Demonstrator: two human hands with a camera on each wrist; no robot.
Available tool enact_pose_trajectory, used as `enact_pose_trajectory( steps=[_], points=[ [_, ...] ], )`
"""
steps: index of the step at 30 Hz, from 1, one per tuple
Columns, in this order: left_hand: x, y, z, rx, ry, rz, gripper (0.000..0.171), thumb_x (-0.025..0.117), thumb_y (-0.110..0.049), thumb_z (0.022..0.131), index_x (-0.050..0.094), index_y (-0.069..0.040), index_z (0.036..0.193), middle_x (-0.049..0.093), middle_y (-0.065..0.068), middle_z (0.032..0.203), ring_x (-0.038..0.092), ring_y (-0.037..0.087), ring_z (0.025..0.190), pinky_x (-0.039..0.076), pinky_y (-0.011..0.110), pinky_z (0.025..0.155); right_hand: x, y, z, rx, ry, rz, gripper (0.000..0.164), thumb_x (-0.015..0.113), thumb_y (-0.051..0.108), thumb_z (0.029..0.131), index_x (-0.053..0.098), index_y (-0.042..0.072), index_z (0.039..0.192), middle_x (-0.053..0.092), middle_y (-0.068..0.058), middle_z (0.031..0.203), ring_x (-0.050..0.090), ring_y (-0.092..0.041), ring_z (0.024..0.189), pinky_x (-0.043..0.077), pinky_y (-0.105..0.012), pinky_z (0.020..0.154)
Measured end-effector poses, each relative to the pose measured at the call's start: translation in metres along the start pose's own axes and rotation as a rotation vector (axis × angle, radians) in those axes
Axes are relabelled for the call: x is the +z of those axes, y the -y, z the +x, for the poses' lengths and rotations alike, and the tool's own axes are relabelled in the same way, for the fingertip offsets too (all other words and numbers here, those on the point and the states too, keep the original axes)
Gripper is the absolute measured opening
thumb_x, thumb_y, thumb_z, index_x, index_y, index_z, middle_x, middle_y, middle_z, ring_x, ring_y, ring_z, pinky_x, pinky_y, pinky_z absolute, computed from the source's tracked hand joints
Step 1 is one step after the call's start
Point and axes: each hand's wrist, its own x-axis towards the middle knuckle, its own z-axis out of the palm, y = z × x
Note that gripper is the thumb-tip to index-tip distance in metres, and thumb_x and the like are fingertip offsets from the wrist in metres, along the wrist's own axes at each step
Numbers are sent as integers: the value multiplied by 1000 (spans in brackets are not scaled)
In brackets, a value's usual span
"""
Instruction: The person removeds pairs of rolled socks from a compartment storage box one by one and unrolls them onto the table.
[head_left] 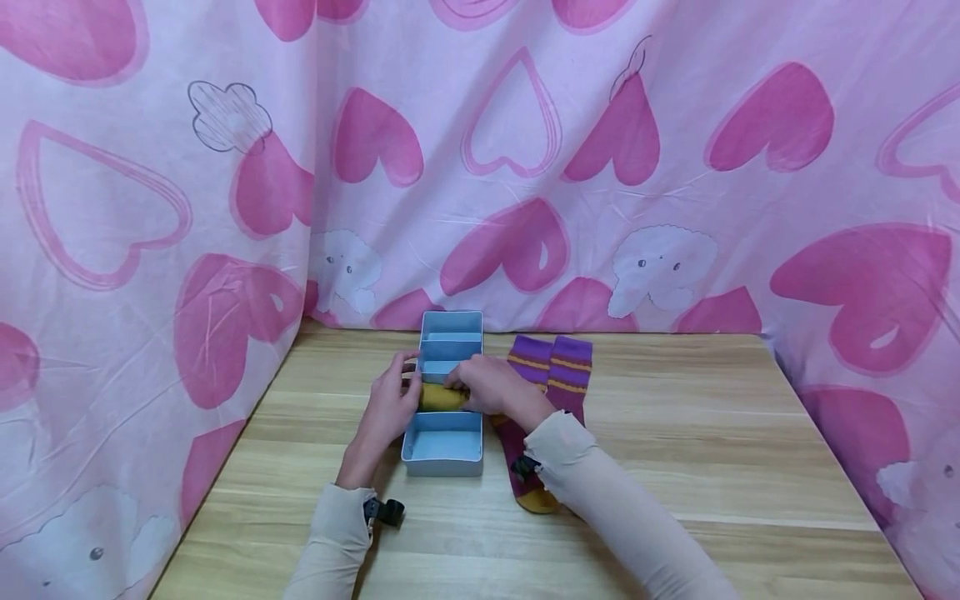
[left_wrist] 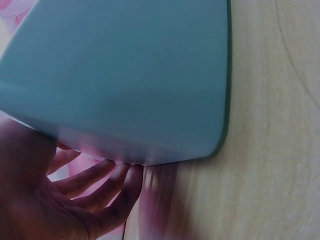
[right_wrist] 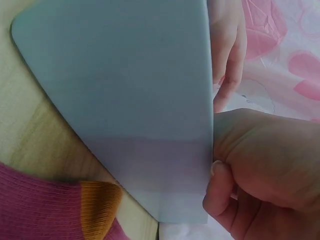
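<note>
Pink cloth (head_left: 517, 108), printed with hearts and pale fluffy creatures, hangs creased beyond the fingers; below them, a pale wood-grain table (head_left: 712, 450). Between the two hands stands a smooth blue-grey box (head_left: 444, 468), thin-walled, rounded at the corners, split into compartments. Left hand (head_left: 390, 400): fingers loosely spread, slightly bent, tips against the box's left rim, gripping nothing that I can see. Right hand (head_left: 497, 385): fingers bent over the opposite side, touching a soft mustard roll (head_left: 441, 398) that lies in a middle compartment beneath the fingertips; whether they pinch or only press it, I cannot tell. Right of those fingers, two knitted socks (head_left: 573, 375) lie flat, maroon and purple with mustard bands, partly beneath a beige sleeve (head_left: 630, 500).
</note>
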Motion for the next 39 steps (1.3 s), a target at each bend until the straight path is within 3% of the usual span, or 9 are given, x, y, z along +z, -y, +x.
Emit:
enact_pose_trajectory(
  steps=[8, 22, 32, 39],
  points=[
    [0, -2, 0, -2, -7, 6, 42, 51, -20, 115, 48, -15, 156, 61, 21, 153, 71, 41, 126, 59, 57, 105, 4, -2, -2, 6, -13, -11, 36, 85, 22, 96, 80, 21, 131, 81, 4, 122, 70, -13, 96, 62, -34, 94],
    [0, -1, -1, -38, 8, -5, 43, 51, -25, 115, 45, -20, 158, 61, 19, 154, 67, 39, 134, 57, 60, 108, -3, 7, -14, 61, -25, -2, 38, 79, 18, 100, 75, 17, 139, 78, 1, 130, 70, -17, 108, 62, -39, 100],
    [-1, -3, -3, -72, 12, 13, 43, 50, -27, 115, 43, -26, 158, 64, 20, 149, 71, 38, 126, 60, 59, 103, -9, 6, -22, 62, -54, 14, 46, 79, 21, 100, 70, 15, 145, 75, -1, 135, 65, -17, 107, 61, -38, 95],
    [0, -2, -2, -73, 15, 16, 44, 50, -25, 116, 42, -26, 159, 65, 18, 148, 70, 37, 126, 61, 56, 103, -14, 4, -31, 55, -132, 79, 48, 83, 26, 96, 72, 19, 141, 71, 1, 123, 60, -15, 94, 54, -30, 79]
  ],
)
